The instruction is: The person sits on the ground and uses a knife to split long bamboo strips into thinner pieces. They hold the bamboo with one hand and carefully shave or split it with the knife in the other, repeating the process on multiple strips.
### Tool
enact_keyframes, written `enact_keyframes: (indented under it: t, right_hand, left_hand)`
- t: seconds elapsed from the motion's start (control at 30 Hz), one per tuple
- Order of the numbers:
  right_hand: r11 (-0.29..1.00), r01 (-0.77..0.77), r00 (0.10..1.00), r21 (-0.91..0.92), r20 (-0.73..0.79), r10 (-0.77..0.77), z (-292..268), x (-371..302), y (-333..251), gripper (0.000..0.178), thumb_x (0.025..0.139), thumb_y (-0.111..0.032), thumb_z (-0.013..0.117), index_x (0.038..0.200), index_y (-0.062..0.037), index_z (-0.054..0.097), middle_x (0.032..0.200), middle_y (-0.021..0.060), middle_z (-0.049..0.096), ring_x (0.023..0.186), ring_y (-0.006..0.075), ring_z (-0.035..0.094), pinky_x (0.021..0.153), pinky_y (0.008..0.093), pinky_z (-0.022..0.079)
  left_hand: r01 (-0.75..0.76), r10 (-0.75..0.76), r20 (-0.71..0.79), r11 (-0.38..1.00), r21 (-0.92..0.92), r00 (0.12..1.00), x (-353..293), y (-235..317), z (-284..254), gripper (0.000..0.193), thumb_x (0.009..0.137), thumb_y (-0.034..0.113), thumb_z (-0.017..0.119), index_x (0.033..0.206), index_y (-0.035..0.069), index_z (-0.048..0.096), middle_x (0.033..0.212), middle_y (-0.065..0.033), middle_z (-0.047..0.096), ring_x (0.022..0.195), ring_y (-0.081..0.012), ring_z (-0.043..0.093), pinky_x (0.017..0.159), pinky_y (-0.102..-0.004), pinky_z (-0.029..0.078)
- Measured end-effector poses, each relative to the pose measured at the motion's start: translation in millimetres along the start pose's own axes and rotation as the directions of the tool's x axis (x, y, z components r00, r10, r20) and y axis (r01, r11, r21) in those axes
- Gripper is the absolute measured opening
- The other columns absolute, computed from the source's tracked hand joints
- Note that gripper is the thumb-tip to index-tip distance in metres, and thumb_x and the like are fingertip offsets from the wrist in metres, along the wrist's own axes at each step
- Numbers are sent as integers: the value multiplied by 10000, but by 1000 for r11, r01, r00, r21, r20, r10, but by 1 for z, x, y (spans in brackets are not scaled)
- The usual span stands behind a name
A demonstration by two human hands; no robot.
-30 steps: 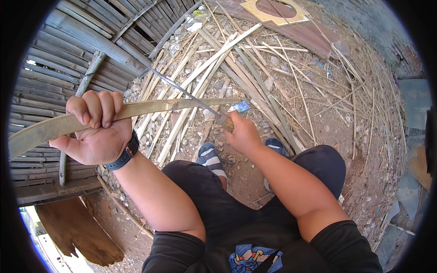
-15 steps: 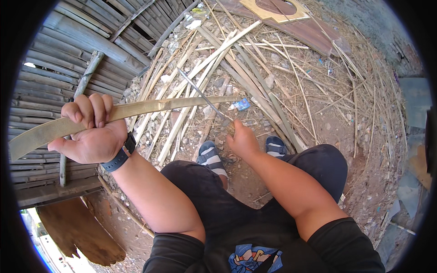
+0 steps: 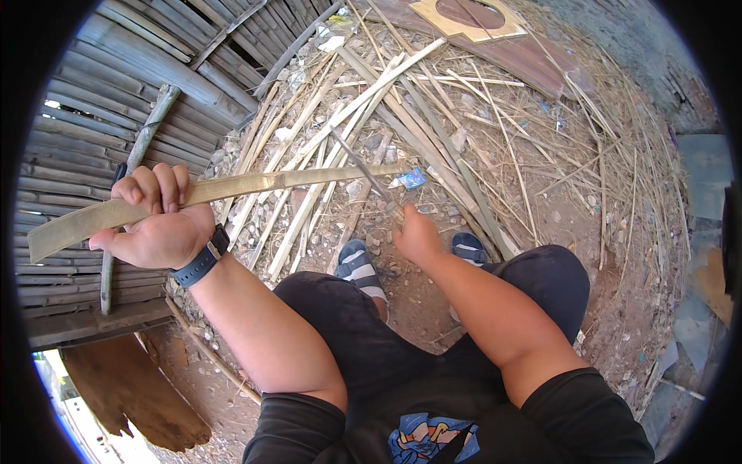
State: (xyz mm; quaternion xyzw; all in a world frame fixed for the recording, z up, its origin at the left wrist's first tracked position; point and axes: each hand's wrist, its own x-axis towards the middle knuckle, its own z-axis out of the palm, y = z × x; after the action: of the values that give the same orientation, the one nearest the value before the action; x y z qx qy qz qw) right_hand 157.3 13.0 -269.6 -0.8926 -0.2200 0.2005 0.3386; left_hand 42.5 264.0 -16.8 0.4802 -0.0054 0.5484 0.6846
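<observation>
My left hand (image 3: 162,232), palm up with a dark watch on its wrist, is closed round a long, flat bamboo strip (image 3: 239,185). The strip's broad end sticks out to the left past my thumb, while its narrower end reaches right, over the ground. In my right hand (image 3: 417,238) is the handle of a knife (image 3: 359,164), its slim blade slanting up and left. The blade crosses the strip near the narrow end; whether it touches cannot be told. Most of the handle is hidden by my fingers.
Split bamboo strips (image 3: 309,209) lie crisscrossed on the littered ground beyond my sandals (image 3: 360,271). A slatted bamboo wall (image 3: 85,155) rises at left. A brown board (image 3: 525,58) lies at the far right, and a small blue packet (image 3: 413,179) sits by the strip's tip.
The knife has shifted slightly right and its blade tip has moved right and nearer along the strip. My left hand and the strip's broad end have moved only slightly.
</observation>
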Motion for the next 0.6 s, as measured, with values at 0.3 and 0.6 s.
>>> enact_keyframes:
  t: [0.3,0.6]
  right_hand:
    - [980,171,982,106,61,-178,-29,-5,-61,298,799,-153,707,990,16,553,875,270,668,878,450,659,773,510,524]
    - [990,-134,991,34,0,134,3,17,23,280,800,-169,700,950,23,562,818,269,663,840,452,657,750,514,514]
  left_hand:
    - [-28,30,-42,998,54,999,-4,2,18,783,857,868,196,722,150,477,566,11,316,443,-115,243,464,-263,205]
    - [-34,54,-175,993,116,983,5,-3,11,783,874,854,180,715,145,473,566,7,326,444,-123,243,455,-263,197]
